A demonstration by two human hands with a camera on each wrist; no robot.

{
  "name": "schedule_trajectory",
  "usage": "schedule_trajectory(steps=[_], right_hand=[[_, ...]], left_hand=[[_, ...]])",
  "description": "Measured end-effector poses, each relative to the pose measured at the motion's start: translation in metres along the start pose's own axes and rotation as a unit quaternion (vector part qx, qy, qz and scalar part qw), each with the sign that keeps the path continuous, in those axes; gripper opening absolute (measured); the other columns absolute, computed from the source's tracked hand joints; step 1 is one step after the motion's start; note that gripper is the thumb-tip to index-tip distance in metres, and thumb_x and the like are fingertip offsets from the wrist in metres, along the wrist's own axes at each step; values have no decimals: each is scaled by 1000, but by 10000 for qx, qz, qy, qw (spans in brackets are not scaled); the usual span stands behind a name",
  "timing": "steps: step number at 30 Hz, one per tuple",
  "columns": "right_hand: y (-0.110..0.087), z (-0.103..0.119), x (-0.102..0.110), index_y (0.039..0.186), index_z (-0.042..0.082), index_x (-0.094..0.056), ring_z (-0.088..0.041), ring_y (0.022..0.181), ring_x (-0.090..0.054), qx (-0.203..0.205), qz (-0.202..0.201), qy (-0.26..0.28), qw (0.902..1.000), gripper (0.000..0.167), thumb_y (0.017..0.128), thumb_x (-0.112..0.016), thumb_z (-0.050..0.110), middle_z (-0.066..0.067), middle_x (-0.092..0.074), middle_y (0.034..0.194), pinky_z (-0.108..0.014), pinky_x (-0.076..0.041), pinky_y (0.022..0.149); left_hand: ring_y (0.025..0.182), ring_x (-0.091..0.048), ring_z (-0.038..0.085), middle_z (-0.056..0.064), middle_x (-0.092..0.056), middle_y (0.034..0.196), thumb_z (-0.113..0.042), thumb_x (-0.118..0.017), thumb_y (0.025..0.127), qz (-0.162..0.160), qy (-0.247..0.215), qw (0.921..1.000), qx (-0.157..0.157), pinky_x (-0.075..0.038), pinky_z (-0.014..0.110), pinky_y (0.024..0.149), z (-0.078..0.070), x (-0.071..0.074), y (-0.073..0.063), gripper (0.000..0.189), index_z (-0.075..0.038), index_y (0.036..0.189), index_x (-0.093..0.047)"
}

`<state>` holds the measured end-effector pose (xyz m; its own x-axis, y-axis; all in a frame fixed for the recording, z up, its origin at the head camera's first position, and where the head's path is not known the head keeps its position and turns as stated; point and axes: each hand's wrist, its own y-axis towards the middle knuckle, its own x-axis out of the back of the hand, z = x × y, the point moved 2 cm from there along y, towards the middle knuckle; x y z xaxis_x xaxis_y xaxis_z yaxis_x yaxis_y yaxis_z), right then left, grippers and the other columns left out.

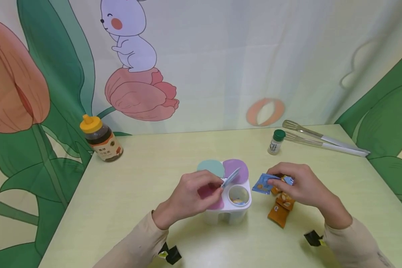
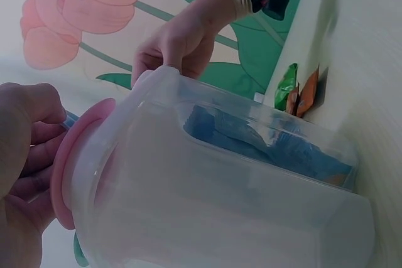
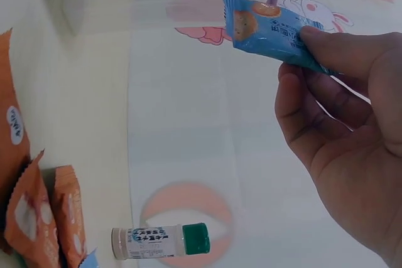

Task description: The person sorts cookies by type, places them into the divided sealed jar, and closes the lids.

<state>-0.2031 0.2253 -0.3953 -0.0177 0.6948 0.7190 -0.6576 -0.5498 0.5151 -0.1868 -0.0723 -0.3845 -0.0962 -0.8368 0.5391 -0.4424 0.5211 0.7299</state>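
Observation:
A white storage box (image 1: 231, 217) with round lids stands on the table. My left hand (image 1: 195, 190) pinches a light blue lid (image 1: 232, 176), tilted up over the box beside the uncovered round opening (image 1: 238, 195). Packets show down in that opening, and blue packets (image 2: 239, 139) show through the clear wall in the left wrist view. To the right of the box, my right hand (image 1: 301, 185) pinches a blue biscuit packet (image 3: 267, 32) between thumb and fingers. The teal lid (image 1: 210, 167), purple lid (image 1: 239, 169) and pink lid (image 1: 217, 204) sit on the box.
Several orange snack packets (image 1: 279, 214) lie below the right hand, with a green packet (image 2: 287, 86) among them. A green-capped shaker bottle (image 1: 275, 143) and metal tongs (image 1: 325, 141) lie behind. At the far left stands a yellow-capped syrup bottle (image 1: 104, 139).

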Motion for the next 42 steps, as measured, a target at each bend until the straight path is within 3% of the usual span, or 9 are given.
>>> schedule_trajectory(steps=[14, 24, 34, 42], right_hand=[[7, 12, 9, 97, 15, -71, -1, 75, -60, 416, -340, -15, 9986, 41, 66, -81, -10, 9, -69, 88, -12, -51, 71], [12, 19, 10, 97, 8, -72, -3, 75, -62, 781, -732, 560, 9927, 42, 63, -79, -16, -1, -71, 86, -11, -52, 71], [12, 23, 6, 95, 2, -70, -6, 74, -63, 885, -825, 1073, 9868, 41, 62, -77, -20, -6, -70, 83, -13, -54, 71], [19, 29, 4, 96, 1, -70, -7, 74, -62, 955, -817, 1363, 9827, 35, 67, -77, -18, -6, -70, 84, -14, -54, 70]], left_hand=[[75, -65, 8, 3, -70, 83, -2, -71, 80, 59, -23, 10000, 75, -55, 15, 72, 0, 1, 0, 13, -3, 92, -71], [76, -65, 9, 3, -70, 84, -2, -71, 80, 104, -29, 9999, 128, -55, 15, 73, 0, 1, 0, 13, -4, 93, -71], [75, -65, 9, 4, -70, 84, -1, -70, 80, 45, -56, 10000, 59, -55, 15, 72, 0, 0, -1, 13, -3, 92, -70], [75, -64, 8, 3, -70, 83, -2, -70, 80, 9, -25, 10000, 53, -55, 15, 72, 1, 0, -1, 13, -3, 92, -71]])
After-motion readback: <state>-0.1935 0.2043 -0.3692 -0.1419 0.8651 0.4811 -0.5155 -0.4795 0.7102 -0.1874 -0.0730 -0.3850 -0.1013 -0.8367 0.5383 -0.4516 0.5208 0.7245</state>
